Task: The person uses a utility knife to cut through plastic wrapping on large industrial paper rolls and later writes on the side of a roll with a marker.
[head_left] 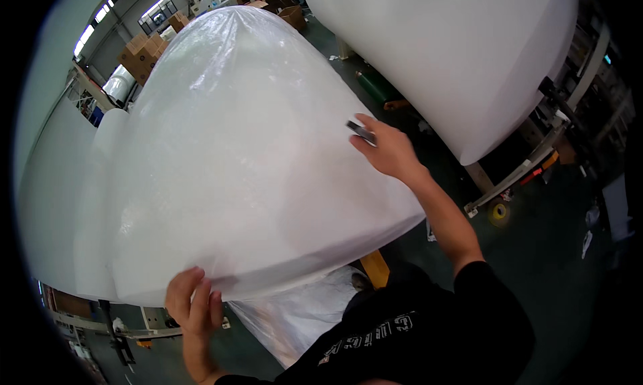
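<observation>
Dark green flooring runs beneath a cluttered workshop, with cardboard boxes stacked at the far left under the windows. Right before the person lies a large white roll, its rounded bulk filling the middle of the view and its near edge almost against the person's black shirt.

From where I stand, the covering looks well along but not finished. Shiny clear film lies over the top of the roll and creases together toward the far end. At the near edge a loose sheet of the same sort of plastic hangs down, neither tucked in nor fastened as far as I can see, so that end seems the part left to deal with.

The right hand is above the roll's right flank, pinching a small dark object between thumb and fingers; what it is, I can't make out. The left hand is at the near left edge with its fingers bent, and I can't tell whether it has hold of any plastic.

Space is tight. A second white roll looms on the right beside a metal frame, with a green cylinder low in the gap between the two rolls. Another pale roll crowds the left side. A yellow ring lies on the floor by the frame, and a yellow bar juts out beneath the near edge, close to where the person stands.
</observation>
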Available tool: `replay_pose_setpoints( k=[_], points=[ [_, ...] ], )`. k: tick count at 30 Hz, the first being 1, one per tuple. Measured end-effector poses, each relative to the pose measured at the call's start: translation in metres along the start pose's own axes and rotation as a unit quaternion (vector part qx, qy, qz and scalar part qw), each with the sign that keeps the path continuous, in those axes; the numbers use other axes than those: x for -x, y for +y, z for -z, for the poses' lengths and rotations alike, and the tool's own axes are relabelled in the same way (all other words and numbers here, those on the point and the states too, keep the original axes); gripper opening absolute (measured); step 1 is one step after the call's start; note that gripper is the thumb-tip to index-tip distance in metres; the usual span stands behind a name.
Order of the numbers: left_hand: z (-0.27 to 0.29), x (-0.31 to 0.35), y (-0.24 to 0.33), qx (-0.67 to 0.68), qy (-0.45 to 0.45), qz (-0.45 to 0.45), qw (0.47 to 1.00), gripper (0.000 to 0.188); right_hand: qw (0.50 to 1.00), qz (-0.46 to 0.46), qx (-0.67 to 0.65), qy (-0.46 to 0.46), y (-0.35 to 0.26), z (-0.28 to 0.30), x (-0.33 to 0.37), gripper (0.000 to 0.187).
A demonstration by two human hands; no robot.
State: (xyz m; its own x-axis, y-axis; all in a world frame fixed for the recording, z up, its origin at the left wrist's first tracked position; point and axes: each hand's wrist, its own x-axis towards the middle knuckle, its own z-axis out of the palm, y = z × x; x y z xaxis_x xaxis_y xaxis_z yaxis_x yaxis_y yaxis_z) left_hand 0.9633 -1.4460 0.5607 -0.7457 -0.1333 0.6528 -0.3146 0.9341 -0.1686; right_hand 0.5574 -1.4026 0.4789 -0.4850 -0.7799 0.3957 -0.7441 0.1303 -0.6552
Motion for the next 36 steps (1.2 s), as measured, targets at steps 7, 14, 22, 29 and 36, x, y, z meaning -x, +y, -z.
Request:
replay_pose_setpoints(
  k=[7,14,22,29,36],
  points=[
    [-0.117,0.132,0.145,0.143,0.160,0.413,0.885,0.008,0.957,0.183,-0.088,-0.205,-0.046,-0.001,0.071,0.038],
    [-0.270,0.354,0.377,0.209,0.041,0.861,0.462,0.024,0.816,0.278,-0.310,-0.402,-0.009,0.042,0.162,0.034],
    [-0.206,0.456,0.638,0.140,-0.132,0.971,0.145,0.035,0.740,0.234,-0.291,-0.559,0.020,0.008,0.268,0.030],
    [-0.209,0.481,0.572,0.058,-0.015,0.961,0.271,0.031,0.636,0.377,-0.135,-0.660,-0.056,-0.033,0.332,0.034],
    [-0.164,0.568,0.495,0.091,0.161,0.929,0.320,0.032,0.498,0.502,-0.136,-0.694,-0.194,-0.144,0.457,0.035]
  ],
)
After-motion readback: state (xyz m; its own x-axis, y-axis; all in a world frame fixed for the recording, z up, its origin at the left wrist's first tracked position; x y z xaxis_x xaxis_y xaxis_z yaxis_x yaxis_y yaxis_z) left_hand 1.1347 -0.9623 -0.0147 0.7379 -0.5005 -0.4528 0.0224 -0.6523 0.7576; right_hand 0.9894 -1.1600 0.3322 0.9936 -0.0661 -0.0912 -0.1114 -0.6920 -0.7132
